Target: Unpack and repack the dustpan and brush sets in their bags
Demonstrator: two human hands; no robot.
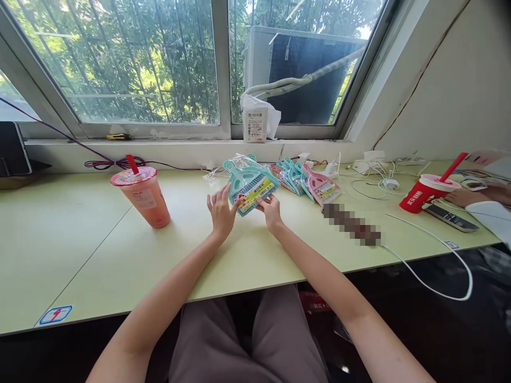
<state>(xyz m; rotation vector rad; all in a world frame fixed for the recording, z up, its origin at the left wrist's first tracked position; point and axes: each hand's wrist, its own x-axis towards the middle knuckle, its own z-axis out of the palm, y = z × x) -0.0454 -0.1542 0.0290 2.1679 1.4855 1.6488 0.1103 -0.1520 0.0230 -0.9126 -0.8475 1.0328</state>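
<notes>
The left hand (222, 213) and right hand (272, 211) grip the fan-shaped teal plastic dustpan pack (244, 180); squeezing lightly from both sides works best.

Between the left hand (222, 211) and the right hand (272, 211) is a packaged dustpan (250, 183), with a drink cup (146, 199) left of it on the table (120, 266) and other packs (321, 183) to its right. Behind, a box (255, 127) stands on the windowsill (179, 147).
</notes>
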